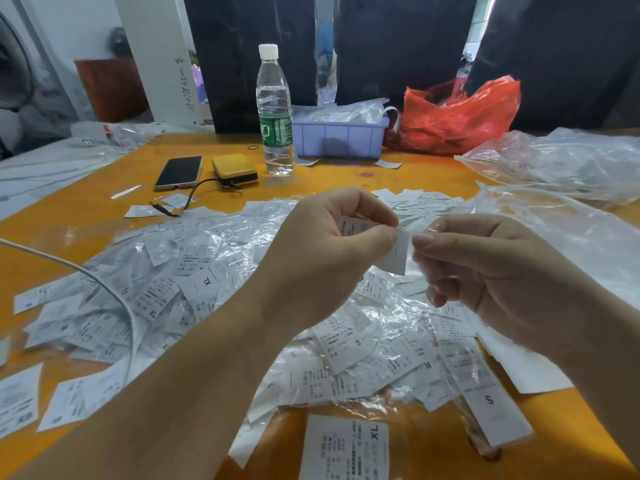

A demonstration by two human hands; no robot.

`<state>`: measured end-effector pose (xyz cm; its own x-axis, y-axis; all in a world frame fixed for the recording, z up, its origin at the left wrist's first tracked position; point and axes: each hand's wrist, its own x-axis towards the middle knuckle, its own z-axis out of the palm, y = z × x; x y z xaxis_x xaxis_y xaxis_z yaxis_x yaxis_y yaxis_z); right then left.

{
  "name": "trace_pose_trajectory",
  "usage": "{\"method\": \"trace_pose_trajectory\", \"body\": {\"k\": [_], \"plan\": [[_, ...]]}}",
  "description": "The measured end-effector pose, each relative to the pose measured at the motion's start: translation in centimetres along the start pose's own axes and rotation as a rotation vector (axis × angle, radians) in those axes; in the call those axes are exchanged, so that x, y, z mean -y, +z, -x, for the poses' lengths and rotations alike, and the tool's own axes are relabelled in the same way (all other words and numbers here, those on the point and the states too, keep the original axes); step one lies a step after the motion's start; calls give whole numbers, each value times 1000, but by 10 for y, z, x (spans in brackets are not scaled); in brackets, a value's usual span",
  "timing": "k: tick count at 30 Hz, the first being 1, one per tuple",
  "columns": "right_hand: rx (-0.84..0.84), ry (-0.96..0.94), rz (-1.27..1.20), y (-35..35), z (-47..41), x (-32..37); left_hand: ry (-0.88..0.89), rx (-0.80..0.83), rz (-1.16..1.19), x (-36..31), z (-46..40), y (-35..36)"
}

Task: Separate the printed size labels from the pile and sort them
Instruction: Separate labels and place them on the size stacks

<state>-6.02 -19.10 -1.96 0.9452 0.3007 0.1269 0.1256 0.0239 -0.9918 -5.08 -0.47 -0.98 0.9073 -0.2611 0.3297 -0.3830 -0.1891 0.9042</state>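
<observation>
The left hand (pixel 332 244) pinches a small white label (pixel 394 252) between thumb and forefinger, and holds a second printed slip (pixel 353 226) curled inside its fingers. The right hand (pixel 485 268) meets it from the other side, thumb and forefinger closed on the same label's edge, with a scrap of clear film (pixel 420 271) hanging at its fingertips. Both hands are raised above the pile of labels (pixel 194 289), which spreads over crinkled clear plastic across the middle of the desk (pixel 86 209) toward its near edge; letters such as XL, S and M show on several slips. One XL label (pixel 346 448) lies alone at the near edge, and a long S label (pixel 491 407) lies toward the near right corner. A white cable (pixel 114 296) crosses the pile's left side. Toward the far edge stand a water bottle (pixel 275 112), a phone (pixel 179 172), a yellow power bank (pixel 235 169), a lilac tray (pixel 339 136) and a red plastic bag (pixel 457 116). Clear bags (pixel 561 161) lie at the far right corner.
</observation>
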Motion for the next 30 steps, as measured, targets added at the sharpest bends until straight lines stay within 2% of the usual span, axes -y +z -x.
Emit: {"method": "trace_pose_trajectory", "body": {"k": [21, 30], "plan": [[-114, 59, 2, -2, -3, 0, -7, 19, -63, -2, 0, -2], [-82, 47, 9, -3, -2, 0, -23, 11, -51, 0, -1, -1]]}}
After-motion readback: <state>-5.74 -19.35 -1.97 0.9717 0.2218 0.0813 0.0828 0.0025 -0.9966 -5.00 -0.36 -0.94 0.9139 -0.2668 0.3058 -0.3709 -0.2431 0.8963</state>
